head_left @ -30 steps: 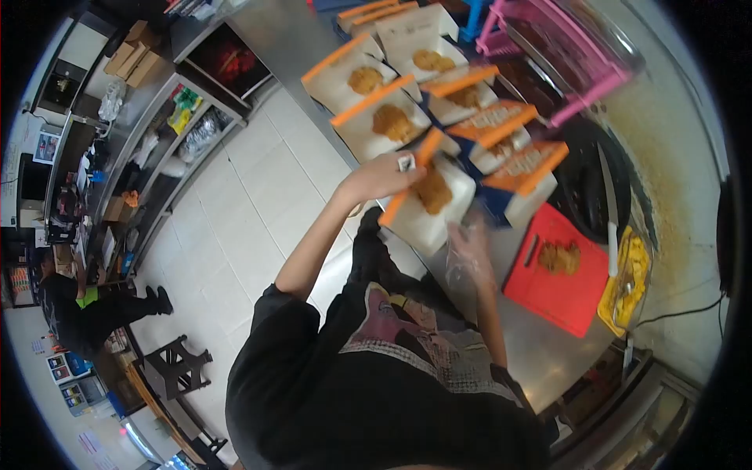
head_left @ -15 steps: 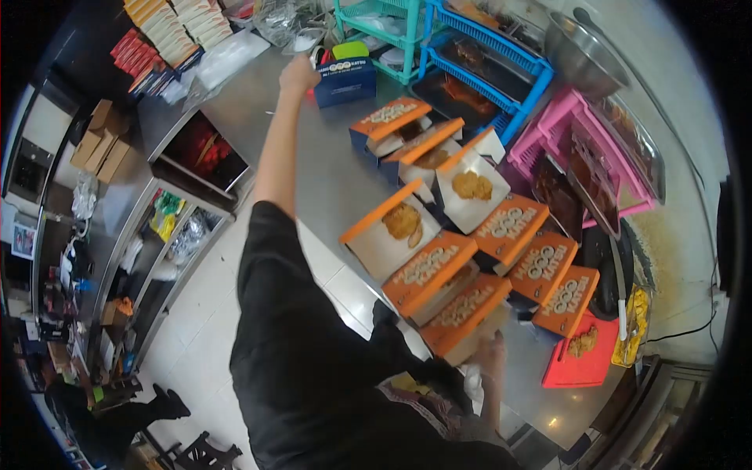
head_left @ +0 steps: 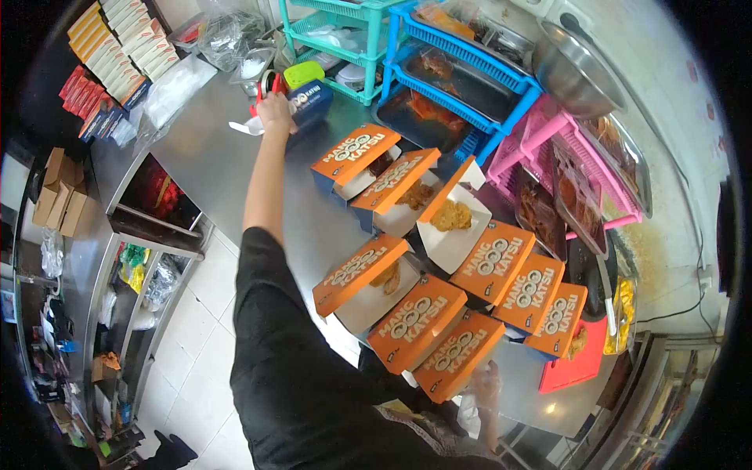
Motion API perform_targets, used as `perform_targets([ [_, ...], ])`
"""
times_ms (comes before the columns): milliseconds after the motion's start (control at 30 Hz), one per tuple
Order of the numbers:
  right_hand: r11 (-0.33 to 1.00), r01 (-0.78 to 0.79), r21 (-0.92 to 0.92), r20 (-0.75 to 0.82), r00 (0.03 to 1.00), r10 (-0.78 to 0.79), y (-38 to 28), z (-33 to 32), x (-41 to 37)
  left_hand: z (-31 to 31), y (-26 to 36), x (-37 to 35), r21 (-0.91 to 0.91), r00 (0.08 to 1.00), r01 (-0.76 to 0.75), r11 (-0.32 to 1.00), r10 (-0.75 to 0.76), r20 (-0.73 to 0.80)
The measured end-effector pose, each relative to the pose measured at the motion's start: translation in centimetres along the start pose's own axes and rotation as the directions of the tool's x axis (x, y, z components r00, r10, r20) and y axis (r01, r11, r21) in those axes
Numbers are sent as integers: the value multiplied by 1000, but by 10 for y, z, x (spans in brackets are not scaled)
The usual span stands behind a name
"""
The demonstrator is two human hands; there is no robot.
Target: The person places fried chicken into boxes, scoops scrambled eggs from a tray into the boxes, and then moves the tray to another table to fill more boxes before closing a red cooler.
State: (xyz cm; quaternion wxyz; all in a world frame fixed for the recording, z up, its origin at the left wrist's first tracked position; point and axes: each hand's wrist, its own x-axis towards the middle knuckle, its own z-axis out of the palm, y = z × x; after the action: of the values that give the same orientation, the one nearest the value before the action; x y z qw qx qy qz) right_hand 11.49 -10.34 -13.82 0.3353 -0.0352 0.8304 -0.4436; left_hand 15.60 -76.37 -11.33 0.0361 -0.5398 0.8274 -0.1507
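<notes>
At the far side of the counter, my left hand (head_left: pixel 276 113) is closed on the dark blue katsu box (head_left: pixel 312 104). A white flap (head_left: pixel 247 126) sticks out left of that hand, and a red-handled item (head_left: pixel 269 83) lies just behind it. My right hand (head_left: pixel 487 385) is low at the near counter edge, beside the nearest orange-lidded box (head_left: pixel 458 356); its fingers are blurred, and whitish plastic shows around it. Several orange-lidded boxes stand between my hands. Fried pieces show inside some, such as the open box (head_left: pixel 439 249) with a golden fried piece (head_left: pixel 451 215).
Blue rack (head_left: pixel 462 86) with trays, green rack (head_left: pixel 337 35) and pink rack (head_left: pixel 548 149) line the back. A steel bowl (head_left: pixel 578 69) sits above. At right are a red cutting board (head_left: pixel 564 376) and a knife (head_left: pixel 608 301). Stacked packed boxes (head_left: pixel 117 55) stand far left.
My view has shifted. My left hand has gone from the blue box's left end to a grip on it; the box now tilts and its white flap shows. My right hand has drawn slightly nearer me.
</notes>
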Motion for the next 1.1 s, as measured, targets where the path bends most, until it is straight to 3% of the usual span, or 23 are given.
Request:
perform_targets([
  [100, 993, 3, 115, 11, 1000, -4, 19, -13, -6, -46, -23, -34, -166, 967, 15, 986, -56, -248],
  [167, 975, -119, -188, -85, 991, 104, -6, -23, -6, -90, -29, -70, -243, 866, 71, 967, -181, -467],
  [233, 757, 233, -610, -137, 911, -390, -14, -43, -13, -137, -33, -121, -266, 726, -110, 958, -105, -680],
  [300, 818, 233, -527, -91, 941, -326, -53, -59, -23, -189, -14, -185, -303, 661, -240, 922, -73, -747],
  [333, 841, 411, -353, -6, 898, -441, -66, -66, -31, -217, 6, -227, -350, 683, -242, 905, -98, -724],
  [367, 874, 469, -126, 59, 883, -466, -68, -71, -33, -237, 26, -266, -322, 618, -343, 883, -46, -785],
  [400, 775, 516, -365, 242, 856, -456, -89, -90, -40, -251, 45, -302, -316, 596, -432, 845, 5, -803],
  [433, 774, 604, -189, 198, 796, -573, -104, -98, -45, -257, 67, -337, -351, 615, -494, 796, 35, -788],
  [467, 712, 702, -23, 128, 708, -695, -111, -105, -48, -261, 86, -364, -275, 510, -675, 685, 164, -845],
  [533, 693, 719, 61, -42, 695, -718, -89, -116, -51, -258, 133, -420, -187, 405, -831, 524, 338, -850],
  [567, 656, 741, 140, -166, 671, -723, -74, -123, -46, -248, 154, -441, -25, 339, -847, 531, 502, -796],
  [600, 610, 763, 213, -280, 646, -710, -56, -132, -41, -251, 183, -476, -60, 358, -863, 502, 525, -772],
  [667, 534, 786, 312, -440, 618, -652, -27, -166, -41, -246, 231, -532, -19, 264, -926, 376, 612, -746],
  [700, 509, 790, 342, -489, 612, -622, -16, -188, -45, -249, 252, -556, -28, 268, -929, 369, 620, -738],
  [733, 649, 584, 487, -347, 811, -471, -25, -217, -57, -252, 269, -576, -242, 316, -949, 203, 571, -758],
  [767, 642, 524, 559, -296, 850, -436, -11, -229, -58, -255, 283, -596, -440, 382, -898, 20, 533, -755],
  [833, 617, 386, 686, -189, 913, -361, 18, -252, -61, -266, 303, -619, -613, 554, -788, 45, 485, -677],
  [900, 674, 684, 278, -223, 729, -648, 43, -273, -54, -263, 318, -636, -829, 689, -559, 3, 559, -462],
  [933, 625, 710, 325, -254, 702, -665, 53, -273, -49, -261, 324, -647, -833, 700, -552, 19, 554, -451],
  [967, 571, 733, 368, -284, 674, -682, 63, -273, -43, -257, 327, -659, -926, 700, -378, -10, 651, -293],
  [1000, 667, 676, 313, -195, 733, -652, 67, -277, -46, -253, 331, -667, -981, 659, -191, -17, 738, -141],
  [1067, 778, 625, 63, -87, 780, -620, 77, -284, -46, -245, 334, -677, -964, 665, -263, 52, 734, -142],
  [1100, 779, 623, 76, -74, 782, -618, 79, -289, -42, -239, 334, -681, -937, 663, -334, 101, 732, -158],
])
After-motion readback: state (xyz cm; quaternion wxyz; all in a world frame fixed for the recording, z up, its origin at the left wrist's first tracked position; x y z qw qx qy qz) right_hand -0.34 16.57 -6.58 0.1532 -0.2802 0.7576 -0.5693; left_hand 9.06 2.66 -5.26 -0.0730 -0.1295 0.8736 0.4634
